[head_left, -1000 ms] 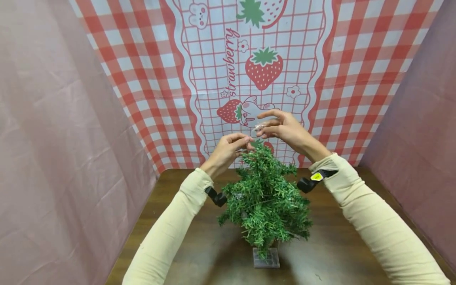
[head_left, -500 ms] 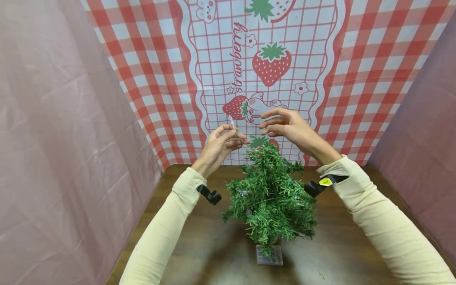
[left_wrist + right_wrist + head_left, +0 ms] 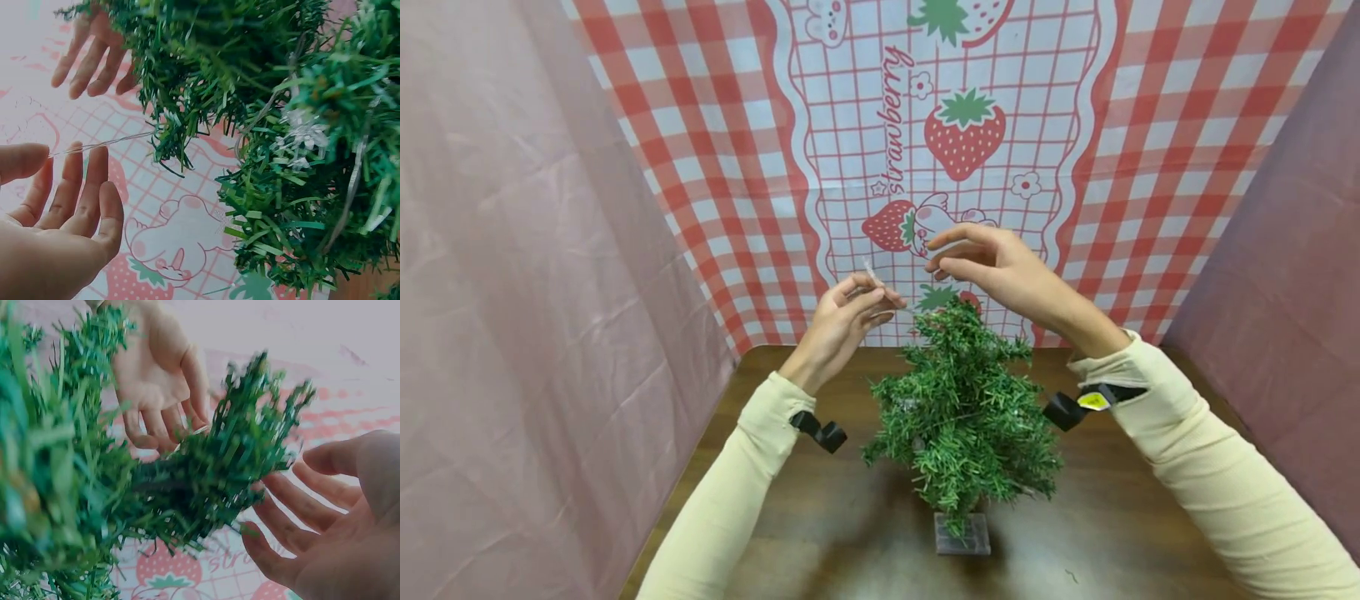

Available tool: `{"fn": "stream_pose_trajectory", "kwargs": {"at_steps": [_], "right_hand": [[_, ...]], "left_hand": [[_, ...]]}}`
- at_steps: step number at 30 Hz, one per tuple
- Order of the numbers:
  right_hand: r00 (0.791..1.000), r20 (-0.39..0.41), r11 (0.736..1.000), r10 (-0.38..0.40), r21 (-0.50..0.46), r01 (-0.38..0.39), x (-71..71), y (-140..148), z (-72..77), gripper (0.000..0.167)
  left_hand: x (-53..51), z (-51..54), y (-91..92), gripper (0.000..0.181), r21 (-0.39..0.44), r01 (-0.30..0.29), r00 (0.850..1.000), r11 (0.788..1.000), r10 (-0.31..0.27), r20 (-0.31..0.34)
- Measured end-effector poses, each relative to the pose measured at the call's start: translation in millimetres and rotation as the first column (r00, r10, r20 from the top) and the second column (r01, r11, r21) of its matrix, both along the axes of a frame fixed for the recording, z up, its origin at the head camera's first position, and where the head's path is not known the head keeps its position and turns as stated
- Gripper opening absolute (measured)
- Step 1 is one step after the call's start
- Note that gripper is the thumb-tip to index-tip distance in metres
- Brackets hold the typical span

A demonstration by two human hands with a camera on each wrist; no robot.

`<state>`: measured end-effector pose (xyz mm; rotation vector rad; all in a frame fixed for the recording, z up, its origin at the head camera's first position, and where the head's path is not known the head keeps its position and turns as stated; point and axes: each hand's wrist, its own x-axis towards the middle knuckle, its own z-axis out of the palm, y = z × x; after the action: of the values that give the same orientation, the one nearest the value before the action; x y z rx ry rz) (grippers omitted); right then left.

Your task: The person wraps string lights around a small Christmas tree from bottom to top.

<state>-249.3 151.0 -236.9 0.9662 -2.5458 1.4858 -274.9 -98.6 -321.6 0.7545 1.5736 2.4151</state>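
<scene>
A small green artificial Christmas tree (image 3: 962,417) stands on the wooden table. Left of its top, my left hand (image 3: 842,325) pinches a thin clear string-light wire (image 3: 119,142) between thumb and index finger. From that pinch the wire runs taut into the branches, and a clear piece (image 3: 871,268) sticks up above the fingers in the head view. My right hand (image 3: 1000,262) hovers behind and right of the treetop, fingers loosely bent, holding nothing. Among the branches, the left wrist view shows a clear snowflake (image 3: 303,131) and more wire.
The tree's square base (image 3: 962,534) sits on the brown wooden table (image 3: 820,500). Behind hangs a red-and-white strawberry cloth (image 3: 964,133). Pink curtains (image 3: 535,292) flank both sides. A small dark scrap (image 3: 1071,576) lies at the front right.
One second ago my right hand held the clear piece over the treetop; it has let go. My left hand now has the wire and has moved left and slightly down, away from the tree.
</scene>
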Motion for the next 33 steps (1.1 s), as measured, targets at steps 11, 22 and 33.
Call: {"fn": "stream_pose_trajectory", "kwargs": {"at_steps": [11, 22, 33], "right_hand": [[0.994, -0.095, 0.991, 0.049, 0.129, -0.037, 26.4, -4.9, 0.9, 0.033], [0.712, -0.699, 0.976, -0.07, 0.101, 0.195, 74.1, -10.3, -17.8, 0.027], [0.373, -0.919, 0.924, -0.127, 0.027, 0.381, 119.9, -37.3, -47.8, 0.037]], "left_hand": [[39.3, -3.5, 3.3, 0.006, -0.063, -0.109, 0.979, 0.992, 0.097, -0.18], [65.5, -11.3, 7.9, 0.01, -0.135, -0.332, 0.807, 0.934, 0.207, -0.553], [83.9, -13.6, 18.4, 0.012, -0.126, -0.592, 0.505, 0.796, 0.244, -0.828]]}}
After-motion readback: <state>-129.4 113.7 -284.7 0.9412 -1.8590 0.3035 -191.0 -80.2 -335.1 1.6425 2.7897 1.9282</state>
